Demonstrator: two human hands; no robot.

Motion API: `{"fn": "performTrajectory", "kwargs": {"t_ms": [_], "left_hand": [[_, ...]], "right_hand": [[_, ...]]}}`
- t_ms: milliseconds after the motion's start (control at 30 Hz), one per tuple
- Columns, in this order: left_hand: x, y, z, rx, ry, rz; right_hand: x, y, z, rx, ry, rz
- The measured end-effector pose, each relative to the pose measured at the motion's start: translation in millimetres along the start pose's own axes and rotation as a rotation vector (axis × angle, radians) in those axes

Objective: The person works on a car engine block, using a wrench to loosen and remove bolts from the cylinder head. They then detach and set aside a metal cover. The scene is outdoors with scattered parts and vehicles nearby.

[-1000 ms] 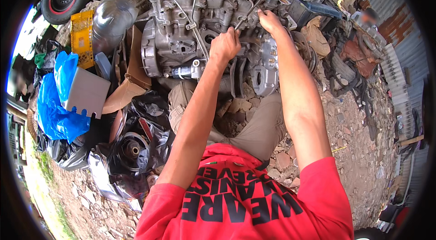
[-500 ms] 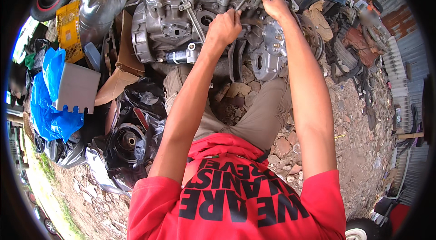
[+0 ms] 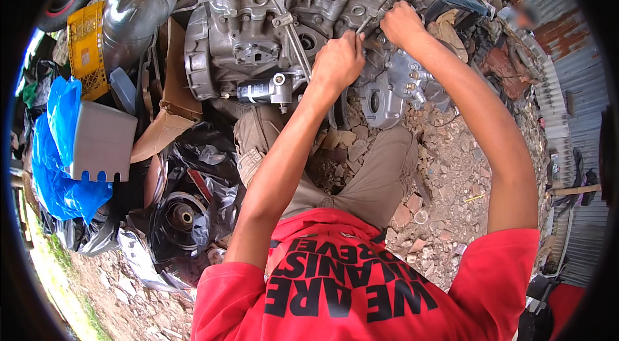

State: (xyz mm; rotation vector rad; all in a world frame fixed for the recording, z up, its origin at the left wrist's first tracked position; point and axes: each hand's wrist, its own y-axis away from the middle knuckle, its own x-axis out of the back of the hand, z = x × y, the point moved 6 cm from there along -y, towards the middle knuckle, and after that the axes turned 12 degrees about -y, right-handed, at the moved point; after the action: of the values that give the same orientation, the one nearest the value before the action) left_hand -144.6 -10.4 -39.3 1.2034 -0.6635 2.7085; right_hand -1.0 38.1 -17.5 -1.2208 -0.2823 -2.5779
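A large grey metal engine [image 3: 222, 44] lies in front of my legs, with thin metal pipes [image 3: 298, 41] running across it. My left hand [image 3: 342, 60] is closed around the near end of a thin metal rod [image 3: 380, 7], which slants up and right over the engine. Close by on the right, my right hand [image 3: 402, 24] has its fingers curled against the engine's side; whatever is in them is hidden. Below that hand sits a grey metal housing with bolts and fittings [image 3: 409, 78]. A black cylindrical filter [image 3: 253, 91] is mounted at the engine's near side.
On the left stand a yellow crate [image 3: 87, 51], a large clear plastic bottle [image 3: 132, 15], a cardboard box [image 3: 171, 106] and a grey container [image 3: 106, 138] with blue plastic. Black bags with metal parts [image 3: 184, 215] lie below. Rubble [image 3: 445, 193] covers the ground; corrugated sheeting [image 3: 574, 38] rises at right.
The view has shifted a little. My right elbow has swung outward to the right, and my right hand sits slightly lower at the engine. My left hand still grips the rod.
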Motion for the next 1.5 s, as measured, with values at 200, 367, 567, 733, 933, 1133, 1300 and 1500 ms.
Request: {"fn": "performTrajectory", "kwargs": {"t_ms": [200,367,567,733,933,1133,1300,1500], "left_hand": [[-1.6,2.5,-2.0,0.001,0.011,-0.002],[3.6,2.6,-3.8,0.004,-0.017,0.012],[-0.5,-3.0,-3.4,-0.029,-0.101,0.044],[-1.1,-0.6,1.8,-0.020,-0.175,0.043],[-4.8,-0.7,-1.9,-0.036,-0.230,0.068],[-5.5,-2.8,1.7,-0.049,-0.224,0.120],[-1.5,-0.8,2.6,-0.022,-0.162,0.101],[-3.8,-4.5,-3.7,-0.031,-0.064,0.059]], "right_hand": [[6.5,5.9,-37.3,-0.228,0.231,-0.519],[-10.6,12.3,-41.0,-0.305,0.312,-0.406],[-2.4,20.4,-42.5,-0.335,0.280,-0.448],[-20.0,12.1,-35.6,-0.372,0.276,-0.365],[-17.7,15.0,-41.0,-0.388,0.271,-0.371],[-29.8,19.7,-51.3,-0.358,0.380,-0.365],[-30.1,30.3,-62.8,-0.409,0.379,-0.364],[-17.0,32.1,-60.5,-0.407,0.370,-0.307]]}}
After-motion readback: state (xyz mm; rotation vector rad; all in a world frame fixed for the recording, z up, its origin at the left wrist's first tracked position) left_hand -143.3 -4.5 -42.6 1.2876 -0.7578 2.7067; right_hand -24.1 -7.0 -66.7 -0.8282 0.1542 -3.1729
